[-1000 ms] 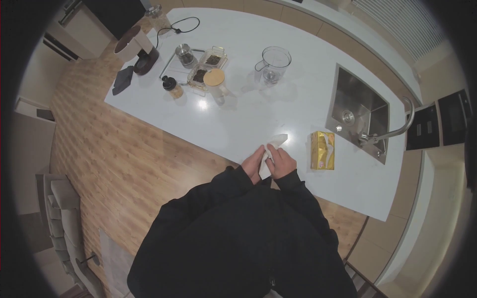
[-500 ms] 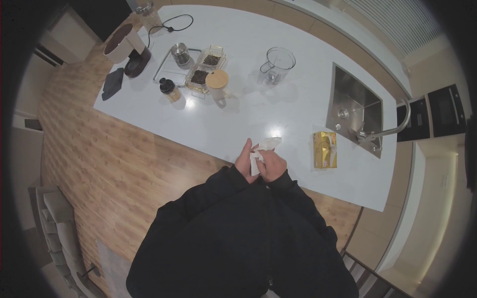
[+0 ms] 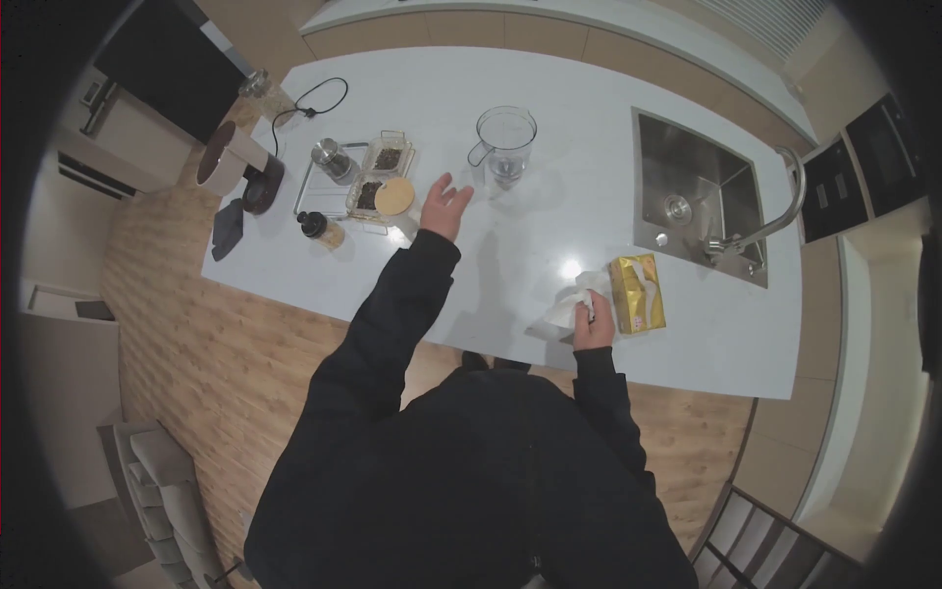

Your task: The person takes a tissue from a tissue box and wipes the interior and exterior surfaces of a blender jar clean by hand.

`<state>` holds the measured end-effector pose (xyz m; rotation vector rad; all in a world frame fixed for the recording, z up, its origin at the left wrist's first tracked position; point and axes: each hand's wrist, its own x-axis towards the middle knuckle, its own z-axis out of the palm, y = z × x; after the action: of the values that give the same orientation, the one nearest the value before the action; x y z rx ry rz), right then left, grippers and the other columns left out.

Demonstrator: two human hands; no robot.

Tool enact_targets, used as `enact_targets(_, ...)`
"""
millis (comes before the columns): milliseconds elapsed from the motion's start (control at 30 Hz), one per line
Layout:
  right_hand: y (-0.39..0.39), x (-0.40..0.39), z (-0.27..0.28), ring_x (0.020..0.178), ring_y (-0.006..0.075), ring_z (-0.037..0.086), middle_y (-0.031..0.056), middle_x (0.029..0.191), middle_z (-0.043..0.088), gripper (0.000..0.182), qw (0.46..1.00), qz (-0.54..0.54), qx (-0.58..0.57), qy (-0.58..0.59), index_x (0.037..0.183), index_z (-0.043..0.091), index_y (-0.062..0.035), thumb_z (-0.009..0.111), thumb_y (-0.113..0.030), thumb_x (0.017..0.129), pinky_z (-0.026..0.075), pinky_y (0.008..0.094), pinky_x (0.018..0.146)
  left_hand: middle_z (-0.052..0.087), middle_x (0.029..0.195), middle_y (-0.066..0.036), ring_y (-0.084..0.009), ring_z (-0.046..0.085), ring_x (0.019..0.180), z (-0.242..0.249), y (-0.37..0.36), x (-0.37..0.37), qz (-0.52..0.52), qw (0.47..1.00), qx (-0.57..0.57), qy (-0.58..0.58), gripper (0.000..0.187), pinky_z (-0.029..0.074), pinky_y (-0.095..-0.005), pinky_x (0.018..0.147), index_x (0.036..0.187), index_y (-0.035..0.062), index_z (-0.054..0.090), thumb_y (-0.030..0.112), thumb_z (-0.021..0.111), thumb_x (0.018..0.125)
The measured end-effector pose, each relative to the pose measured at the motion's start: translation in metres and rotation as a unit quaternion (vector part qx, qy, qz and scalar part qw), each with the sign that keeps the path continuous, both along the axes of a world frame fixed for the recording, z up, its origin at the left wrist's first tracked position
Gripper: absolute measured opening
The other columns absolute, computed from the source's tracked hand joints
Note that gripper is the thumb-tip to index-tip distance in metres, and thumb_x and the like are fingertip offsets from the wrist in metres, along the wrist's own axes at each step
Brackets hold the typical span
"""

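The tissue (image 3: pixel 567 308) was held in the right hand (image 3: pixel 595 322), pinched between thumb and fingers, with its loose white end spread out toward the left. It was held over the near part of the tabletop (image 3: pixel 510 285); whether the surface was touched by it could not be told. Just to the right of that hand, the gold tissue pack (image 3: pixel 640 296) was set down, and a white sheet was seen at its opening.

The left hand (image 3: pixel 446 208) was extended farther over the tabletop, with its fingers spread and nothing held in it. It was placed between the jar with a wooden lid (image 3: pixel 396 196) and the clear pitcher (image 3: pixel 505 147), near the pitcher's handle, though no contact with either could be made out. The pitcher was stood upright, its handle turned to the left.

Beyond the wooden-lidded jar, two clear containers (image 3: pixel 406 157) with dark contents were placed beside a metal-topped jar (image 3: pixel 334 160), which was set on a tray (image 3: pixel 316 188). In front of these, a black-topped jar (image 3: pixel 321 230) was seen. At the far left, a cream and dark-red appliance (image 3: pixel 228 162) was stationed near a black cable (image 3: pixel 339 98). On the right, a steel sink (image 3: pixel 677 147) was set into the tabletop, with a curved faucet (image 3: pixel 770 231) fitted beside it.
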<state>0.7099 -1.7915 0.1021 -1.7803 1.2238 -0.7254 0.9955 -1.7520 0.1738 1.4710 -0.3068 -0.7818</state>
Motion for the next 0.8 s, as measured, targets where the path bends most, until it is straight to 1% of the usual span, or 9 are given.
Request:
enact_targets(100,-0.004,-0.007,-0.006,0.096,0.0228,0.052,0.0100,0.101,0.056,0.027,0.997,0.023,-0.048,-0.048,0.106,0.062,-0.0076,0.045,-0.011,0.086,0.042,0.0301,0.080,0.037,0.140,-0.016,-0.0250,0.039,0.128,-0.009,-0.037,0.027,0.009,0.993,0.071,-0.097,0.081,0.035,-0.0362,0.103,0.139,0.0018,0.032,0.041,0.066,0.077)
enact_targets(200,-0.011,-0.013,-0.004,0.094,0.0222,0.053,0.0100,0.099,0.055,0.027,0.995,0.023,-0.071,-0.071,0.103,0.065,-0.0083,0.046,-0.007,0.083,0.044,0.0293,0.075,0.030,0.146,-0.015,-0.0272,0.032,0.133,-0.006,-0.065,0.037,-0.047,0.974,0.153,-0.157,0.095,0.029,-0.0377,0.106,0.142,0.0044,0.026,0.054,0.066,0.072)
enact_targets(300,-0.012,-0.018,0.000,0.094,0.0239,0.053,0.0105,0.100,0.057,0.026,0.996,-0.001,-0.068,-0.056,0.103,0.065,-0.0077,0.047,-0.009,0.083,0.045,0.0327,0.077,0.041,0.138,-0.015,-0.0280,0.041,0.126,-0.014,-0.085,0.050,-0.089,0.947,0.216,-0.220,0.090,0.034,-0.0372,0.103,0.137,0.0024,0.034,0.056,0.065,0.072)
enact_targets(367,-0.011,-0.020,0.002,0.093,0.0236,0.054,0.0102,0.098,0.059,0.024,0.994,-0.020,-0.093,-0.059,0.101,0.065,-0.0058,0.049,-0.008,0.083,0.046,0.0320,0.075,0.044,0.096,-0.006,-0.0195,0.041,0.089,-0.020,-0.094,0.058,-0.091,0.947,0.201,-0.233,0.058,0.034,-0.0320,0.078,0.096,0.0055,0.045,0.054,0.065,0.071)
enact_targets(467,-0.005,-0.017,0.008,0.096,0.0246,0.054,0.0103,0.101,0.059,0.024,0.997,-0.054,-0.043,-0.046,0.104,0.064,-0.0071,0.051,-0.015,0.085,0.047,0.0334,0.078,0.048,0.064,0.001,-0.0138,0.040,0.063,-0.022,-0.093,0.053,-0.117,0.954,0.183,-0.205,0.038,0.034,-0.0279,0.064,0.062,0.0105,0.052,0.046,0.066,0.065)
enact_targets(500,-0.005,-0.014,0.011,0.097,0.0249,0.054,0.0103,0.102,0.059,0.025,0.997,-0.063,-0.029,-0.040,0.105,0.064,-0.0076,0.051,-0.017,0.086,0.047,0.0338,0.079,0.049,0.059,0.003,-0.0129,0.040,0.058,-0.022,-0.093,0.050,-0.126,0.956,0.179,-0.195,0.036,0.034,-0.0272,0.062,0.056,0.0115,0.053,0.044,0.066,0.064)
enact_targets(600,-0.001,-0.001,0.019,0.096,0.0235,0.054,0.0092,0.102,0.060,0.026,0.996,-0.081,0.006,-0.036,0.106,0.063,-0.0079,0.052,-0.019,0.086,0.045,0.0332,0.082,0.059,0.061,-0.001,-0.0141,0.050,0.062,-0.022,-0.078,0.041,-0.167,0.965,0.157,-0.124,0.032,0.038,-0.0287,0.070,0.058,0.0097,0.058,0.039,0.066,0.065)
enact_targets(700,0.000,0.012,0.036,0.098,0.0217,0.055,0.0076,0.107,0.059,0.035,0.985,-0.134,0.081,-0.074,0.118,0.054,-0.0096,0.054,-0.026,0.086,0.045,0.0317,0.081,0.061,0.064,0.002,-0.0114,0.046,0.062,-0.003,-0.053,0.020,-0.230,0.952,0.137,-0.148,0.027,0.037,-0.0274,0.067,0.059,0.0108,0.059,0.036,0.061,0.066)
enact_targets(800,0.000,0.026,0.068,0.101,0.0215,0.055,0.0086,0.110,0.060,0.037,0.960,-0.220,0.080,-0.151,0.116,0.057,-0.0068,0.061,-0.023,0.082,0.046,0.0320,0.085,0.056,0.070,0.002,-0.0111,0.049,0.069,0.018,-0.019,0.002,-0.286,0.933,0.089,-0.199,0.020,0.039,-0.0260,0.069,0.072,0.0101,0.059,0.029,0.066,0.073)
